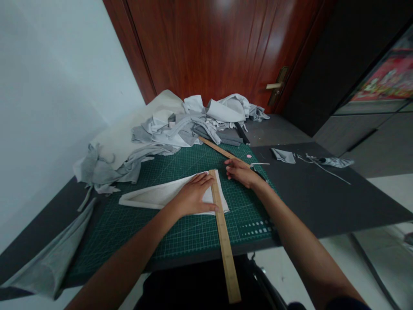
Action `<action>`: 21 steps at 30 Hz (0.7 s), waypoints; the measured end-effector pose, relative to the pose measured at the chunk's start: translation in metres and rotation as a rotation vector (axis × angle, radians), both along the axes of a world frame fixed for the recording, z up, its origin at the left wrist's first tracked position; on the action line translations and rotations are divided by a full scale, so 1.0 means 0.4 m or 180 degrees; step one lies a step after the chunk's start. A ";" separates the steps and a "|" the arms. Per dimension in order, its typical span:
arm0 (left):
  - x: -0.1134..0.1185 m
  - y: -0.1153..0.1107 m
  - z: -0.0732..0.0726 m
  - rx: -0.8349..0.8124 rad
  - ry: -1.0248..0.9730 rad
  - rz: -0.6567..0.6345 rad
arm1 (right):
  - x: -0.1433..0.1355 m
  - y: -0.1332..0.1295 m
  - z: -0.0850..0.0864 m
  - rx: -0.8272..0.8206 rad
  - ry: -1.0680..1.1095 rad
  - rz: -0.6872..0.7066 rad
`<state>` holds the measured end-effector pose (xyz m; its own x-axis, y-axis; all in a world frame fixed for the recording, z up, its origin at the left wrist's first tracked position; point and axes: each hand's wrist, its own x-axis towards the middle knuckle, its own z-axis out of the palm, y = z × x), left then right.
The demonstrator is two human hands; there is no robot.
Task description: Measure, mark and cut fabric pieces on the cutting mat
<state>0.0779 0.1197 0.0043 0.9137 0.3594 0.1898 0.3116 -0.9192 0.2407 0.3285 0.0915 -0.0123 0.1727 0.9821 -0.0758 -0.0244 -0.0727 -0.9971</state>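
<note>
A folded piece of white fabric (161, 192) lies on the green cutting mat (180, 234). My left hand (193, 196) rests flat on it, its fingers spread and touching a wooden ruler (225, 232). That ruler crosses the fabric's right end and juts past the table's front edge. My right hand (241, 171) is right of the fabric, over the mat, its fingers loosely bent and a little apart; I see nothing between them. Just beyond it a second wooden ruler (214, 147) lies slanted. A dark object (259, 175) is partly hidden by my right wrist.
Grey and white fabric scraps (180, 127) are heaped at the back, against the door (209, 51). A grey cloth (54, 258) hangs over the left front edge. Small scraps (284, 156) and cord lie on the dark table (309, 193) at right. A pink disc (248, 156) sits on the mat.
</note>
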 end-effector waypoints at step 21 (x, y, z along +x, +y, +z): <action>0.004 0.001 -0.006 -0.0020 -0.0138 -0.0038 | -0.048 0.027 -0.017 0.0229 0.0670 -0.0540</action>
<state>0.0794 0.1201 0.0017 0.9088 0.3500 0.2271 0.2898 -0.9212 0.2597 0.3093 0.1024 -0.0190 0.3229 0.9446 -0.0585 -0.2374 0.0210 -0.9712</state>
